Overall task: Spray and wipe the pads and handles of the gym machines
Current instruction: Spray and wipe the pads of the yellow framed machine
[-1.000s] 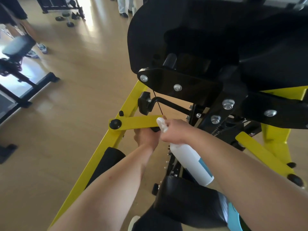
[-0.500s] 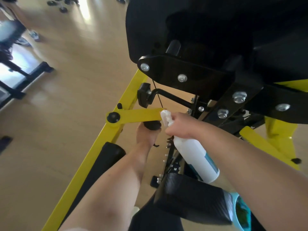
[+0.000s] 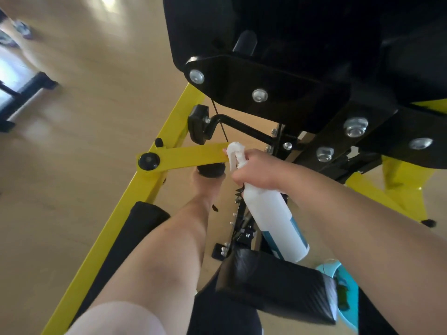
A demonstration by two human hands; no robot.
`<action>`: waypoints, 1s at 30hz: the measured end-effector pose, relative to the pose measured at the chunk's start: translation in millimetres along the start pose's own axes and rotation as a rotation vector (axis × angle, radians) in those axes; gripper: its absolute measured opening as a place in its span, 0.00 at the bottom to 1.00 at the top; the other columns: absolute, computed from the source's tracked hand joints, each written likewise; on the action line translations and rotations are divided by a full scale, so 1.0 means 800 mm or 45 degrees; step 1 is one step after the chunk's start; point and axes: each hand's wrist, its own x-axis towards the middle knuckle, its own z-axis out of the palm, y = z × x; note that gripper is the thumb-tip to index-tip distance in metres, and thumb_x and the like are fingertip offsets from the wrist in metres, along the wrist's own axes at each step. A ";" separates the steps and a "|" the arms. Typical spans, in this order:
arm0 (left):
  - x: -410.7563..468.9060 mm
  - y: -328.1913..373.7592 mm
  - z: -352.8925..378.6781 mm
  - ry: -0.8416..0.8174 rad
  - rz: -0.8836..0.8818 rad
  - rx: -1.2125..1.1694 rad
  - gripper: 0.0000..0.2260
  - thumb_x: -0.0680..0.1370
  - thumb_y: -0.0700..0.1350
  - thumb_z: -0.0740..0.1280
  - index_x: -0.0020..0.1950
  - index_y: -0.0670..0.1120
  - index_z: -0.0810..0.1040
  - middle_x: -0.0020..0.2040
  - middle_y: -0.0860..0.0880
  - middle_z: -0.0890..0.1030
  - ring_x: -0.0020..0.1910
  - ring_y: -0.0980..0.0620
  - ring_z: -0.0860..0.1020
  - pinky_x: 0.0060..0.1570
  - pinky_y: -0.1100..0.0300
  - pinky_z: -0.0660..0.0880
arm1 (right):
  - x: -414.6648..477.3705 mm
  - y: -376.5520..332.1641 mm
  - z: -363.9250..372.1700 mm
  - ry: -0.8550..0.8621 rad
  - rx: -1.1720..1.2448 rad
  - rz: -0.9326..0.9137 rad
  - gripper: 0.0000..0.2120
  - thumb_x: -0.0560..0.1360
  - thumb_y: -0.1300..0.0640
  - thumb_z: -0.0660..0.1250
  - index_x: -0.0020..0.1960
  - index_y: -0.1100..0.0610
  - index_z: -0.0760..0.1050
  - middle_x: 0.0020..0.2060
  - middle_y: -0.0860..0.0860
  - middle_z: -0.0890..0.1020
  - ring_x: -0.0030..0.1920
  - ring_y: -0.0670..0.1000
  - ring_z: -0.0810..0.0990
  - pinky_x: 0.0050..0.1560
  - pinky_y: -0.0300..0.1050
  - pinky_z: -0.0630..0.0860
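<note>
Beneath the yellow crossbar (image 3: 193, 155) of the machine, our left hand (image 3: 205, 187) meets one black handle (image 3: 211, 170); its fingers are hidden, so we cannot tell its grip. Our right hand (image 3: 256, 170) clasps one white spray bottle (image 3: 271, 213), nozzle at the crossbar's end. Three black pads (image 3: 278, 284) show; open floor (image 3: 84, 117) lies beyond the yellow frame rail (image 3: 116, 226).

Head camera: riding on the person's head, wide-angle, looking forward and steeply down.
Nearness: sitting close beneath the black pad (image 3: 302, 27); yellow frame (image 3: 147, 187) running up through centre.
Left side: taking in wooden floor (image 3: 84, 105).
</note>
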 end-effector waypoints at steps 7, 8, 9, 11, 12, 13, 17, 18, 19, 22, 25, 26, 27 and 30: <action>-0.024 -0.002 -0.008 0.129 0.040 -0.105 0.10 0.69 0.53 0.74 0.47 0.55 0.78 0.42 0.57 0.80 0.46 0.51 0.80 0.46 0.58 0.74 | -0.006 0.003 0.006 0.040 -0.138 -0.052 0.21 0.77 0.56 0.69 0.69 0.49 0.72 0.52 0.53 0.79 0.55 0.57 0.80 0.52 0.52 0.79; -0.035 0.005 -0.008 0.161 0.162 -0.174 0.11 0.69 0.54 0.76 0.47 0.58 0.78 0.43 0.59 0.81 0.49 0.54 0.81 0.48 0.58 0.76 | -0.006 0.004 0.007 0.048 -0.149 -0.059 0.23 0.77 0.55 0.69 0.71 0.48 0.72 0.52 0.52 0.78 0.55 0.56 0.80 0.51 0.50 0.78; -0.044 0.012 -0.008 0.155 0.264 -0.271 0.11 0.70 0.53 0.78 0.47 0.60 0.78 0.44 0.60 0.83 0.49 0.56 0.81 0.49 0.59 0.77 | -0.006 0.006 0.008 0.055 -0.147 -0.059 0.22 0.76 0.55 0.69 0.70 0.47 0.72 0.52 0.51 0.79 0.55 0.56 0.80 0.51 0.50 0.78; -0.051 0.025 -0.003 0.077 0.346 -0.487 0.10 0.72 0.49 0.80 0.47 0.58 0.82 0.45 0.56 0.85 0.48 0.55 0.83 0.49 0.57 0.80 | -0.003 0.010 0.008 0.047 -0.140 -0.054 0.16 0.75 0.54 0.70 0.62 0.46 0.72 0.50 0.52 0.79 0.53 0.56 0.80 0.52 0.50 0.79; -0.050 0.028 -0.001 0.046 0.327 -0.572 0.09 0.71 0.47 0.80 0.47 0.55 0.83 0.45 0.53 0.86 0.48 0.52 0.84 0.49 0.54 0.80 | -0.002 0.011 0.008 0.038 -0.137 -0.052 0.15 0.75 0.55 0.70 0.59 0.45 0.71 0.49 0.52 0.79 0.52 0.55 0.80 0.50 0.50 0.79; -0.044 0.027 0.002 0.039 0.291 -0.606 0.09 0.70 0.46 0.80 0.47 0.52 0.83 0.44 0.52 0.86 0.47 0.50 0.84 0.50 0.52 0.80 | -0.002 0.012 0.008 0.033 -0.132 -0.058 0.14 0.75 0.55 0.69 0.57 0.45 0.70 0.48 0.51 0.78 0.52 0.55 0.80 0.48 0.48 0.77; -0.005 0.003 0.006 -0.039 0.065 -0.359 0.08 0.74 0.41 0.76 0.51 0.48 0.83 0.44 0.56 0.85 0.44 0.58 0.83 0.44 0.65 0.76 | 0.000 0.016 0.008 0.028 -0.156 -0.065 0.14 0.76 0.56 0.69 0.60 0.45 0.71 0.45 0.50 0.76 0.50 0.54 0.79 0.45 0.46 0.75; 0.001 -0.004 0.004 -0.072 -0.005 -0.272 0.08 0.76 0.43 0.74 0.55 0.47 0.81 0.47 0.54 0.84 0.46 0.55 0.82 0.44 0.63 0.75 | 0.001 0.016 0.008 0.026 -0.163 -0.077 0.20 0.77 0.55 0.69 0.67 0.46 0.71 0.45 0.50 0.76 0.51 0.54 0.79 0.47 0.46 0.76; 0.003 -0.010 0.003 -0.063 -0.091 -0.235 0.08 0.78 0.43 0.72 0.57 0.46 0.80 0.48 0.52 0.83 0.48 0.51 0.81 0.44 0.61 0.75 | 0.001 0.016 0.008 0.026 -0.163 -0.087 0.26 0.77 0.55 0.69 0.74 0.47 0.69 0.46 0.49 0.76 0.52 0.54 0.79 0.49 0.47 0.76; -0.004 -0.026 0.003 0.108 -0.285 -0.341 0.06 0.77 0.43 0.74 0.52 0.47 0.79 0.44 0.51 0.81 0.44 0.50 0.79 0.40 0.59 0.74 | 0.000 0.017 0.011 0.033 -0.179 -0.095 0.34 0.78 0.55 0.69 0.81 0.49 0.62 0.51 0.51 0.76 0.55 0.55 0.79 0.52 0.47 0.76; -0.008 -0.009 0.000 0.171 -0.334 -0.352 0.07 0.77 0.44 0.73 0.43 0.49 0.76 0.42 0.50 0.80 0.43 0.49 0.78 0.48 0.54 0.76 | -0.003 0.016 0.016 0.043 -0.292 -0.163 0.40 0.79 0.54 0.68 0.86 0.44 0.52 0.72 0.52 0.73 0.66 0.58 0.77 0.61 0.49 0.75; -0.005 -0.012 -0.007 0.192 -0.398 -0.556 0.06 0.79 0.45 0.70 0.44 0.48 0.75 0.46 0.48 0.80 0.44 0.48 0.77 0.52 0.53 0.76 | -0.004 0.018 0.019 0.046 -0.346 -0.200 0.42 0.79 0.54 0.67 0.86 0.42 0.48 0.81 0.47 0.65 0.71 0.58 0.74 0.66 0.50 0.74; -0.008 -0.009 -0.011 0.164 -0.470 -0.507 0.03 0.81 0.45 0.66 0.51 0.47 0.75 0.53 0.46 0.80 0.49 0.47 0.78 0.57 0.53 0.76 | -0.005 0.020 0.023 0.053 -0.402 -0.243 0.42 0.79 0.54 0.67 0.86 0.41 0.47 0.84 0.43 0.55 0.76 0.57 0.70 0.70 0.51 0.71; -0.014 -0.009 -0.022 0.157 -0.518 -0.471 0.17 0.84 0.42 0.62 0.72 0.42 0.70 0.71 0.42 0.75 0.57 0.48 0.75 0.44 0.68 0.77 | -0.012 0.032 0.034 0.094 -0.568 -0.322 0.43 0.79 0.57 0.65 0.86 0.42 0.45 0.84 0.40 0.43 0.81 0.54 0.62 0.77 0.52 0.64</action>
